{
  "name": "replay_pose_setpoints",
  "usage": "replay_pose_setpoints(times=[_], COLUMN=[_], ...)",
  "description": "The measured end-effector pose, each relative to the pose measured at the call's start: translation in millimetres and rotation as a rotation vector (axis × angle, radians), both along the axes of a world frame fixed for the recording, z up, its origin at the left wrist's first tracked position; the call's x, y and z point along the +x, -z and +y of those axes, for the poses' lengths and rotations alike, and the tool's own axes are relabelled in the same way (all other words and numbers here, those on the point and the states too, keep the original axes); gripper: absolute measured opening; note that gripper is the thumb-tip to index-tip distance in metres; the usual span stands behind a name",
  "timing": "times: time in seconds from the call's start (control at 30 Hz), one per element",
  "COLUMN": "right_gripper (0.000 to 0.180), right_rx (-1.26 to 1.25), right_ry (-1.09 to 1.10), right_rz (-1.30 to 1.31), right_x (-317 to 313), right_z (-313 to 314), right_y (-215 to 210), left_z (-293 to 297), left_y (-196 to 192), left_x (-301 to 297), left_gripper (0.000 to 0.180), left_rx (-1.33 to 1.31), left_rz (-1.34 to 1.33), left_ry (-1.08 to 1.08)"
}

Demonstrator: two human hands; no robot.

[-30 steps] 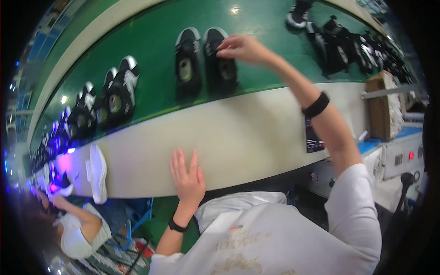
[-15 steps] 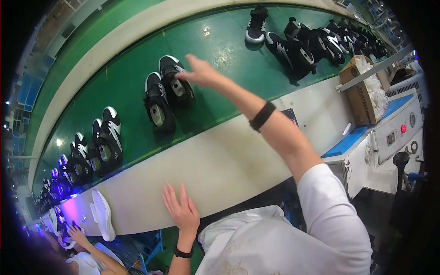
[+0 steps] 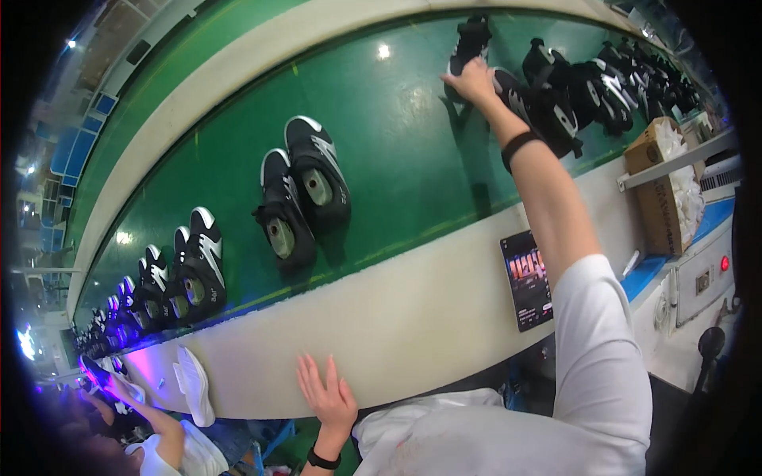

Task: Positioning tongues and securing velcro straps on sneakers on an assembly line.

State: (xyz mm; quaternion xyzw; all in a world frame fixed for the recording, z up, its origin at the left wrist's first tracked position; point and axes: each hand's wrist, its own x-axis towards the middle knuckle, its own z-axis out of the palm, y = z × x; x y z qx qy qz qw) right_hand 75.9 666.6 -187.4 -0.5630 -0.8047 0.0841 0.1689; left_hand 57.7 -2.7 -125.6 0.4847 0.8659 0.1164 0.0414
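My right hand (image 3: 475, 81) reaches far across the green surface and grips the toe end of a black shoe (image 3: 473, 38), its fingers partly hidden against it. My left hand (image 3: 327, 394) lies with fingers stretched out on the white worktop (image 3: 413, 309), holding nothing. Between the hands' reach, a pair of black-and-white shoes stands on the green belt (image 3: 397, 151): a left shoe (image 3: 278, 198) and a right shoe (image 3: 319, 163), toes pointing away, with a pale insert in each opening. A jumble of black shoes (image 3: 548, 103) lies to the right of my right hand.
More black-and-white shoes (image 3: 205, 254) line the belt at left. White soles (image 3: 193, 389) lie on the worktop near a co-worker (image 3: 178, 440) handling a shoe. A phone with a lit screen (image 3: 526, 282) lies beside my right arm. A cardboard box (image 3: 663, 202) stands at right near a control panel.
My right hand has moved from above the pair of shoes to the far right, onto the single black shoe. The view has shifted, bringing the phone into sight. My left hand stays on the worktop.
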Motion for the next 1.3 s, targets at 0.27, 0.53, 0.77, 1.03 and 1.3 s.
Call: replay_pose_setpoints(times=[0.27, 0.53, 0.77, 1.03, 1.3], right_gripper=[0.075, 0.097, 0.092, 0.062, 0.071], right_rx=[0.3, -0.17, -0.195, -0.728, -0.643], right_ry=[-0.114, -0.268, 0.044, -0.534, -1.33], right_rz=[-0.051, -0.098, 0.282, 0.542, 0.101], right_x=[17, 10, -7, 83, 131], right_z=[15, -92, -113, -248, -360], right_y=[51, -19, -13, -107, -111], left_z=[9, 7, 7, 7, 39], left_y=[5, 6, 14, 8, -40], left_x=[-1, 3, 4, -1, -15], left_gripper=[0.044, 0.045, 0.046, 0.049, 0.042], left_rx=[0.043, 0.052, 0.055, 0.077, 0.624], left_rz=[0.026, 0.068, 0.074, 0.028, -1.011], left_ry=[0.009, 0.012, 0.013, 0.03, -0.289])
